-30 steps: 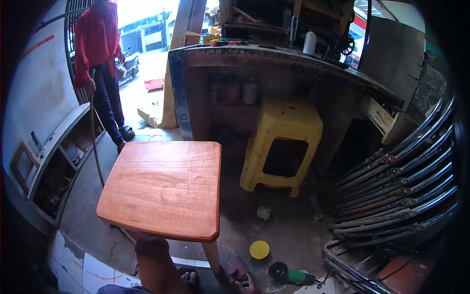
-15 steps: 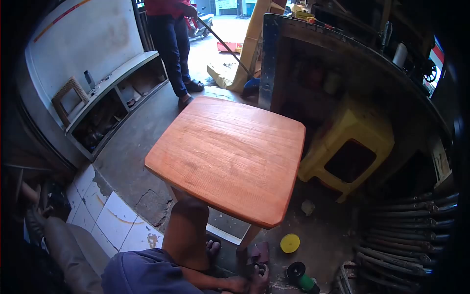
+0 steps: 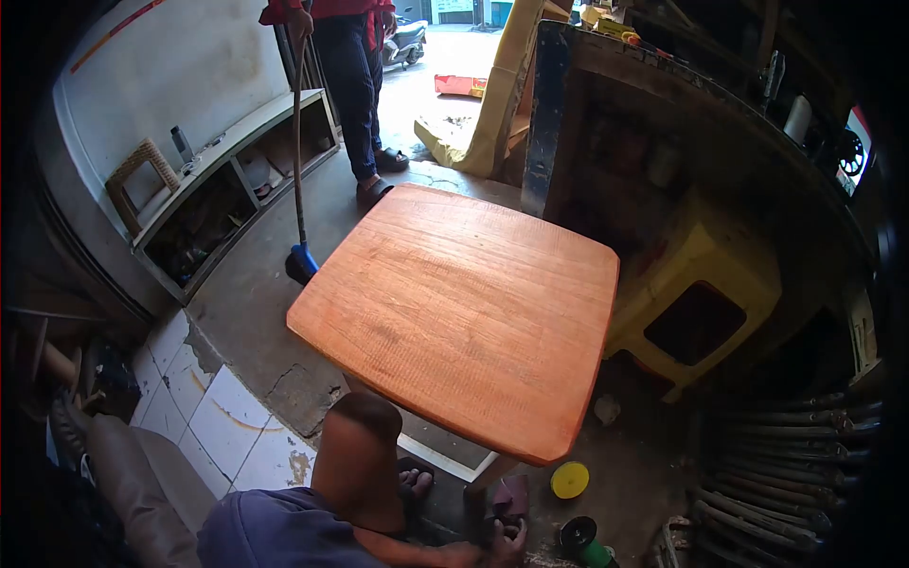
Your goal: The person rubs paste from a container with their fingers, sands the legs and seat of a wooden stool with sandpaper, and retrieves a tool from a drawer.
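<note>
Low at the bottom edge, my right hand [image 3: 508, 543] has its fingers curled. The fingertips are at the lower edge of a folded maroon sheet [image 3: 510, 497], which looks like sandpaper. What is between the fingers is too dark to make out. Close on its left is my left hand [image 3: 461, 555], its fingers hidden at the frame's edge. Above both hands stands a small wooden table [image 3: 454, 312] with an orange-brown top and cut corners. A yellow disc [image 3: 570, 480] and a green and black power tool [image 3: 585, 542] lie on the floor to the right.
A person [image 3: 346, 85] stands behind the table holding a blue-headed broom [image 3: 300, 260]. Yellow plastic stools [image 3: 705, 293] stand at right, above a stack of dark rods [image 3: 776, 473]. A low white shelf [image 3: 227, 142] runs along the left wall. My bent knee [image 3: 365, 426] is beside the table.
The person behind has swung the broom from the doorway's right side to the floor left of the table. My view has shifted slightly. My hands remain beside the maroon sheet.
</note>
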`<move>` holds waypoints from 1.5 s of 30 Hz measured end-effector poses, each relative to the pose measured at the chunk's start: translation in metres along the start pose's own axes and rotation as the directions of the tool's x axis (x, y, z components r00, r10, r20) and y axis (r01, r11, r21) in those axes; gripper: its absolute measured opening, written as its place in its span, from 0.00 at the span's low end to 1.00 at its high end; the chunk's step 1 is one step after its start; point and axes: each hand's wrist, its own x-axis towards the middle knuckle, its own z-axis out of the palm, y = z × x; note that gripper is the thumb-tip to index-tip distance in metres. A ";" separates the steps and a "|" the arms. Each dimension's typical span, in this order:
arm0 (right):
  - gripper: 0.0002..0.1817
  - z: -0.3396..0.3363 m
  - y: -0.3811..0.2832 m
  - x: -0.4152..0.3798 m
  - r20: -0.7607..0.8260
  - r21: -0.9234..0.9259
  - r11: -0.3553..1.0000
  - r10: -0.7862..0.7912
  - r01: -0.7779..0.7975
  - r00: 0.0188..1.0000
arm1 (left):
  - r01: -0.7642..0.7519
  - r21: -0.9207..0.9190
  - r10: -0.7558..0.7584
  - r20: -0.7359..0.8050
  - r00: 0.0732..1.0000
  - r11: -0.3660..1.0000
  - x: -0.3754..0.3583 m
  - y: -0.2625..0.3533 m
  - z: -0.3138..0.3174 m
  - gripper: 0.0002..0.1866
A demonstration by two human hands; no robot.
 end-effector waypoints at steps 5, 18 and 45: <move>0.20 -0.002 0.018 -0.017 0.009 0.011 1.000 -0.029 0.029 1.000 | 0.003 0.020 -0.002 -0.027 1.000 1.000 -0.010 0.016 -0.005 0.21; 0.24 -0.148 -0.114 0.043 0.283 0.827 0.456 0.166 -0.328 0.945 | 0.138 -0.841 -0.349 -0.064 0.935 0.523 -0.003 0.062 -0.061 0.26; 0.28 -0.248 -0.105 0.103 0.317 0.902 0.332 -0.078 -0.275 0.945 | -0.164 -0.931 -0.319 -0.271 0.908 0.325 0.026 0.158 -0.115 0.14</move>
